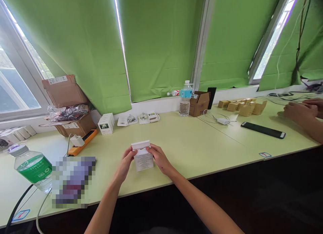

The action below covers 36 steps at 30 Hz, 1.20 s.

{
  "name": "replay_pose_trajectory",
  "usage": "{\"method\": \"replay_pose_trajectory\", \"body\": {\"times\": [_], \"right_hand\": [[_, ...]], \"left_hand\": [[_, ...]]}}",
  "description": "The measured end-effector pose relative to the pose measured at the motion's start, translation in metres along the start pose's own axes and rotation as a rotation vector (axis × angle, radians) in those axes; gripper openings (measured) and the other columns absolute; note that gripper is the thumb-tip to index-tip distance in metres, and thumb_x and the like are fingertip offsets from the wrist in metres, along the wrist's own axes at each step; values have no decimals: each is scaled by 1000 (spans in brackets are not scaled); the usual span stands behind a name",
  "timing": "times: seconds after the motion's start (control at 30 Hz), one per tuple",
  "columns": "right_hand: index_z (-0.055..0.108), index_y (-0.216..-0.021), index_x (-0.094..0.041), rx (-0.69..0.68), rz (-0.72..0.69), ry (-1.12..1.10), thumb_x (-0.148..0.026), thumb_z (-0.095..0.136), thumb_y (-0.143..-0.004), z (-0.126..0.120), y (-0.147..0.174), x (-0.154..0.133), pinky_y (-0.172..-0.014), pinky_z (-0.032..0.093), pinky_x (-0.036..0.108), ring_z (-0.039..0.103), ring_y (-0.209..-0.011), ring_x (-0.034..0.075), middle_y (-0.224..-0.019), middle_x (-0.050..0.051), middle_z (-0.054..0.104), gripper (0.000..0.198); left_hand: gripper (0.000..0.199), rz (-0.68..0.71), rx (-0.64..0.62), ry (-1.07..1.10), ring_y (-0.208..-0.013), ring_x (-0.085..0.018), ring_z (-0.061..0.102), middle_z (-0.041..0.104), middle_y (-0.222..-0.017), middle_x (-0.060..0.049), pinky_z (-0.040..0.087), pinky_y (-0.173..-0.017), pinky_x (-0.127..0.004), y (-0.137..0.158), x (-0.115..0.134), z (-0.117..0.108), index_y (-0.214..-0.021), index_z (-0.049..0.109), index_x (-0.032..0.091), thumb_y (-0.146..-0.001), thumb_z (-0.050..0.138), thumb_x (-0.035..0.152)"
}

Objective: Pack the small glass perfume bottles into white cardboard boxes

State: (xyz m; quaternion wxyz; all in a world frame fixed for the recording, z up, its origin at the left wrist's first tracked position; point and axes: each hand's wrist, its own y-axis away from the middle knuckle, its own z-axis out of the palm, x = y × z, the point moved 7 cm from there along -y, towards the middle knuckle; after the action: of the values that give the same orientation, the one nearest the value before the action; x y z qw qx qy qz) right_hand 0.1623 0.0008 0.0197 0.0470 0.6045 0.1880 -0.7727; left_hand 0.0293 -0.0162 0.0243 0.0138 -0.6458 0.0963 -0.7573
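Observation:
Between my two hands stands a small white box with printed text on the side facing me. Its top flap is raised. My left hand grips the box's left side, the thumb near the upper edge. On the right side, my right hand grips it too, its thumb at the top opening. The box is upright, close to the table's front edge. What lies inside it is hidden from view.
A green-labelled bottle and a pixelated item are at left. Behind stand an open cardboard box, white boxes and a large water bottle. A phone, small brown boxes and another person's hands are at right.

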Motion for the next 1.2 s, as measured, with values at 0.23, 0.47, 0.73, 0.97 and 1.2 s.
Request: {"method": "replay_pose_trajectory", "body": {"times": [0.23,0.47,0.73,0.97,1.2], "right_hand": [[65,-80,-18,-11,-6,14,-44,55,-82,1,0,-1,-64,36,27,50,-69,17,-68,1,57,29],[67,-88,-19,-21,-29,28,-44,52,-84,2,0,-4,-65,36,28,51,-70,17,-71,2,59,30],[67,-90,-19,-14,-25,37,-46,53,-83,3,1,-5,-64,36,28,51,-69,17,-70,2,58,32],[68,-90,-19,-5,-37,56,-44,53,-83,2,1,-4,-64,36,28,50,-69,17,-68,1,58,30],[67,-89,-19,-3,-33,48,-44,52,-83,3,0,-2,-64,35,28,49,-68,17,-67,1,57,30]], "left_hand": [[33,24,112,-50,-86,-20,59,69,-95,-6,44,-74,-26,2,-7,-2,-101,67,17,-78,58,38],[32,15,118,-45,-84,-20,59,68,-93,-6,43,-72,-26,4,-6,-2,-99,68,17,-79,57,39],[33,24,122,-62,-83,-20,59,68,-92,-6,43,-70,-25,3,-6,-2,-100,68,17,-78,57,39],[32,29,114,-62,-84,-20,58,68,-92,-6,43,-69,-25,5,-4,-1,-100,68,17,-78,57,39],[34,42,114,-72,-81,-20,59,69,-87,-5,43,-71,-26,5,-3,0,-101,68,18,-78,57,42]]}}
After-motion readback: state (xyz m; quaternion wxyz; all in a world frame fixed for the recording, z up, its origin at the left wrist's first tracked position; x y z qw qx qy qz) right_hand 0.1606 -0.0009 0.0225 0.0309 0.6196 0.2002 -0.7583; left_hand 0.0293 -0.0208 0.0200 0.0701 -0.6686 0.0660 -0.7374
